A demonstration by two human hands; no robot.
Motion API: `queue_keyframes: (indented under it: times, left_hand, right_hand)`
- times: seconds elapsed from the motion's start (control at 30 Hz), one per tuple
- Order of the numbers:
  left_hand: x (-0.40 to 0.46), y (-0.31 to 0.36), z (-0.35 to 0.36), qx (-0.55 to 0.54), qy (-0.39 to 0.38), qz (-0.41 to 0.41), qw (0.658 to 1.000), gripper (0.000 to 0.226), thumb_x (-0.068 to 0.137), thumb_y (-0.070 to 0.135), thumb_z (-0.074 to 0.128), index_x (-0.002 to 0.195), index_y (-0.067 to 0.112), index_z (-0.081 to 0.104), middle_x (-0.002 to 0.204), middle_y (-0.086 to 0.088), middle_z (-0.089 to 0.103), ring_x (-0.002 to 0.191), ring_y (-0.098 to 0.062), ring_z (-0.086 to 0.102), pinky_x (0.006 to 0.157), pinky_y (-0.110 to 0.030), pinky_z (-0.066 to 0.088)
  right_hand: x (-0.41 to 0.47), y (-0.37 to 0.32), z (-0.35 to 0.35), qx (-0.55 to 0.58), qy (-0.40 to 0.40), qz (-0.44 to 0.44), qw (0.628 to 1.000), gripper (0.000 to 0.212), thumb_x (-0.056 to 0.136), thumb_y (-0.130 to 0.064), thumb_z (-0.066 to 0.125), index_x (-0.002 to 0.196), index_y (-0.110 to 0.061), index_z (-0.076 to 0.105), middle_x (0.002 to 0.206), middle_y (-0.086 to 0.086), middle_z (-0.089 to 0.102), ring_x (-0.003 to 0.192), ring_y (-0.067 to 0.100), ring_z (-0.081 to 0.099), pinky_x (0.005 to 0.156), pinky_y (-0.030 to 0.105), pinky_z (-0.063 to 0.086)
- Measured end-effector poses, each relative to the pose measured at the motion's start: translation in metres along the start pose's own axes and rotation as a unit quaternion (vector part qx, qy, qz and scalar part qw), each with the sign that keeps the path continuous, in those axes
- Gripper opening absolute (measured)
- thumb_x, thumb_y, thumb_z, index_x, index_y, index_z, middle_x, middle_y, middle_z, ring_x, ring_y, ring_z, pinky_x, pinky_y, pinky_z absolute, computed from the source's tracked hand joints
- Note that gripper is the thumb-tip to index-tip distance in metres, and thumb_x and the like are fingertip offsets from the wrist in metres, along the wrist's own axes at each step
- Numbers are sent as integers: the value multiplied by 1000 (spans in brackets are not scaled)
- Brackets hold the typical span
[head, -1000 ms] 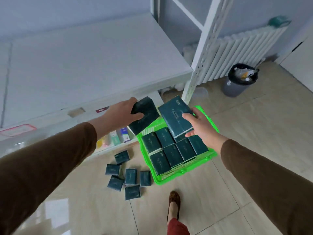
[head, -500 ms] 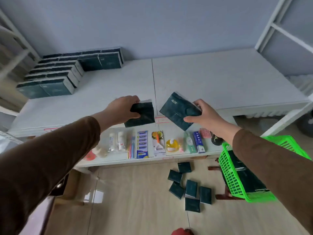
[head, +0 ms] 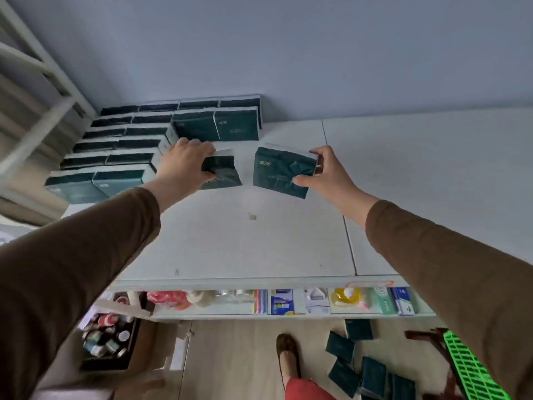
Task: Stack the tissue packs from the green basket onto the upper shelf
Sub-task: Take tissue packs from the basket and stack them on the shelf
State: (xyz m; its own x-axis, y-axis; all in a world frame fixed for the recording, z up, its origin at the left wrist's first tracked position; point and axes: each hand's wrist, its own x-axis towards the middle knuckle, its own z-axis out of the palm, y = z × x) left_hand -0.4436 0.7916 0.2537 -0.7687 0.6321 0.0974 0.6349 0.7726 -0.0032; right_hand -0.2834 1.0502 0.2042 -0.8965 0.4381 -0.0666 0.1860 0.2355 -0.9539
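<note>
1. Both hands have travelled up and forward since half a second ago, from the front edge of the upper shelf [head: 259, 241] to well over its surface, near the stacked tissue packs [head: 121, 151] at the back left.
2. Left hand [head: 184, 166] is closed around a dark green tissue pack [head: 223, 173], fingers over the top, thumb along the near side. That pack sticks out to the right of the grip, its long axis running roughly front to back on the shelf, the white end facing the wall.
3. Right hand [head: 326, 176] pinches a second tissue pack [head: 281, 171] by its right edge, thumb on the near face, fingers behind. This one extends left of the grip, broad printed face tilted toward the camera, long axis slanting slightly down to the right.
4. Whether either pack touches the shelf cannot be told.
5. The two held packs sit just apart, a narrow gap between them.
6. Below the right forearm, a corner of the green basket [head: 473, 370] shows, with loose packs [head: 357, 362] on the floor beside it.
</note>
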Motion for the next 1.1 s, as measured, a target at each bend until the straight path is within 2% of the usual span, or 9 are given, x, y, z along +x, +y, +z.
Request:
queue_keyframes:
  times: [0.07, 0.13, 0.27, 0.43, 0.5, 0.6, 0.77, 0.9, 1.1]
  left_hand:
    - [23, -18, 4, 6, 9, -6, 1000, 48, 82, 34, 76, 124, 24, 56, 117, -4, 57, 114, -29, 48, 97, -47, 42]
    - [54, -40, 8, 4, 12, -15, 1000, 49, 81, 33, 77, 124, 23, 56, 118, -4, 56, 116, -29, 47, 97, -48, 43]
    - [102, -70, 17, 22, 0, -8, 1000, 51, 81, 33, 77, 126, 21, 55, 121, -6, 55, 118, -30, 46, 97, -47, 43]
    - [140, -93, 32, 49, -34, 11, 998, 50, 82, 30, 77, 125, 19, 54, 124, -7, 51, 122, -31, 43, 98, -47, 44]
    - [146, -99, 38, 51, -38, 17, 998, 51, 82, 29, 77, 125, 16, 53, 124, -8, 49, 122, -31, 42, 98, -47, 44]
    - [151, -105, 47, 43, -21, 28, 998, 59, 79, 28, 79, 125, 13, 47, 122, -9, 51, 119, -32, 44, 95, -46, 46]
    - [154, -116, 54, 48, 15, 70, 996, 60, 76, 28, 79, 121, 13, 42, 116, -10, 52, 110, -32, 47, 85, -44, 48]
    - [149, -118, 54, 48, 23, 88, 995, 58, 76, 27, 78, 120, 12, 44, 117, -11, 48, 107, -32, 46, 84, -43, 47]
    - [115, -103, 42, 27, 46, 104, 993, 59, 77, 30, 74, 125, 16, 43, 121, -9, 46, 109, -30, 46, 92, -45, 46]
  right_hand:
    - [34, -4, 17, -7, -8, 0, 1000, 60, 74, -16, 86, 117, -21, 45, 113, -2, 59, 99, 11, 60, 68, 14, 46]
    - [74, -9, 35, -17, -8, 3, 1000, 58, 74, -15, 86, 117, -18, 46, 115, 4, 59, 97, 13, 58, 70, 18, 47]
    - [130, -15, 63, -52, -13, 5, 999, 58, 75, -15, 84, 120, -11, 49, 119, 11, 61, 107, 25, 61, 90, 39, 54]
    - [170, -16, 96, -63, -18, 15, 998, 60, 80, -13, 81, 130, -16, 49, 123, 10, 60, 112, 29, 60, 98, 46, 51]
    - [178, -16, 109, -72, 8, 13, 997, 60, 80, -13, 81, 130, -15, 49, 124, 6, 58, 113, 26, 59, 99, 44, 52]
    - [178, -12, 128, -77, 96, 4, 992, 60, 75, -18, 86, 121, -13, 48, 115, 4, 57, 106, 22, 60, 89, 31, 53]
    - [175, -8, 155, -135, 198, -5, 971, 58, 73, -28, 86, 109, -10, 43, 109, 4, 48, 92, 23, 57, 78, 35, 52]
    - [173, -12, 162, -132, 217, 15, 967, 62, 74, -25, 86, 116, -9, 43, 116, 7, 47, 100, 24, 58, 87, 36, 54]
    - [137, -9, 143, -80, 177, 43, 980, 71, 80, -21, 81, 136, -15, 38, 128, 6, 43, 111, 23, 55, 98, 36, 51]
